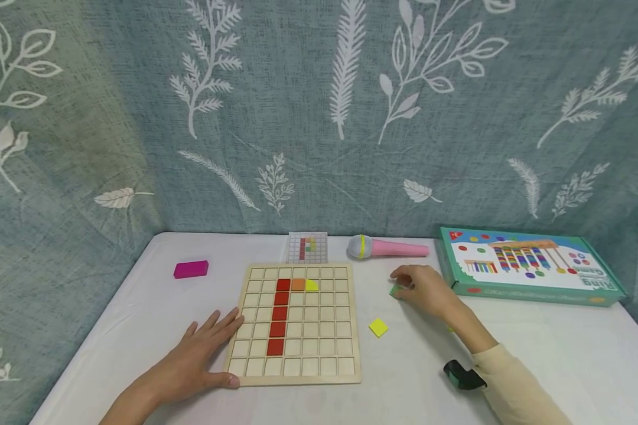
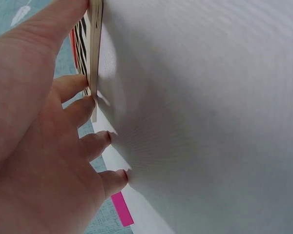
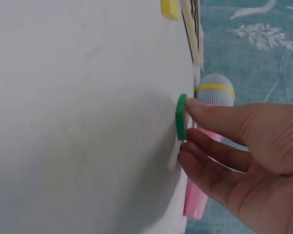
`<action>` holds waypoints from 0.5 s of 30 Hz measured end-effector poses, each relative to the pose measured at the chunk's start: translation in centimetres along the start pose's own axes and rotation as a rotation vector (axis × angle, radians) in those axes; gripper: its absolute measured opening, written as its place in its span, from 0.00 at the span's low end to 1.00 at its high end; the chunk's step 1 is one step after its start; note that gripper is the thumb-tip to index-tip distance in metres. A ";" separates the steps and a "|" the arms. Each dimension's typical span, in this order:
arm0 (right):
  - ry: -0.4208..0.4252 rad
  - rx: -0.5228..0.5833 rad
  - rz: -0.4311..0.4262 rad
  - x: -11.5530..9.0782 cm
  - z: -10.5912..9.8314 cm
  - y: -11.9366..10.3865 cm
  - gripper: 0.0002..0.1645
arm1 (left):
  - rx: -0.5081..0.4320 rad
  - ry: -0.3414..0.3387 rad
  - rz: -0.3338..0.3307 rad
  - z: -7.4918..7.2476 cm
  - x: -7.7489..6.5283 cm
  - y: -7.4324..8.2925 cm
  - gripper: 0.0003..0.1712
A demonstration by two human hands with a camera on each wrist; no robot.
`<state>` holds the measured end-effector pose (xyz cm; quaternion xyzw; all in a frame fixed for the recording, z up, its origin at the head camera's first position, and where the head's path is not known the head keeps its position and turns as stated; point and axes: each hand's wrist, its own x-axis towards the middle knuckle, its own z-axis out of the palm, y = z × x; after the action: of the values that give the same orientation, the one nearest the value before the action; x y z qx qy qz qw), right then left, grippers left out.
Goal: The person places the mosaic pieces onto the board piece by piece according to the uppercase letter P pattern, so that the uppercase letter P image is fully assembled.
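My left hand (image 1: 194, 357) rests at the left side of a wooden grid board (image 1: 309, 348), fingers spread, with the thumb at its near corner. In the left wrist view the fingertips (image 2: 105, 138) reach the board's edge and the white cloth. On the board stands a column of several red square tiles (image 1: 279, 313), with an orange tile (image 1: 298, 284) and a yellow curved-edge tile (image 1: 311, 285) right of the top one. To the right, my right hand (image 1: 427, 289) pinches a green tile (image 3: 181, 117) between thumb and fingers, close over the table.
A loose yellow square tile (image 1: 378, 327) lies right of the board. Behind it are a printed pattern card (image 1: 321, 254) and a pink toy microphone (image 1: 399, 248). A green game box (image 1: 531, 268) stands back right, a magenta block (image 1: 191, 270) back left. A black object (image 1: 462, 375) is beside the right sleeve.
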<state>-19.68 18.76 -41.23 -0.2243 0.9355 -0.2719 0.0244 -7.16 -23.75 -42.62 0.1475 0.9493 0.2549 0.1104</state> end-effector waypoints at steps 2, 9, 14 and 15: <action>-0.012 0.013 -0.026 0.1 0.1 -0.2 0.14 | 0.002 0.003 -0.002 0.1 0.0 0.0 0.63; -0.055 -0.013 -0.063 0.5 0.2 -0.9 0.15 | -0.008 0.007 -0.006 0.4 -0.2 0.0 0.62; -0.086 0.025 -0.053 0.5 0.0 -1.3 0.16 | -0.006 0.017 0.009 0.6 -0.2 -0.1 0.62; -0.091 0.035 -0.061 0.5 0.0 -1.3 0.17 | -0.006 0.019 0.014 0.6 -0.2 -0.1 0.62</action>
<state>-19.62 17.51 -40.50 -0.2645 0.9212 -0.2786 0.0623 -6.81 -23.60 -43.14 0.1512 0.9484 0.2601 0.0998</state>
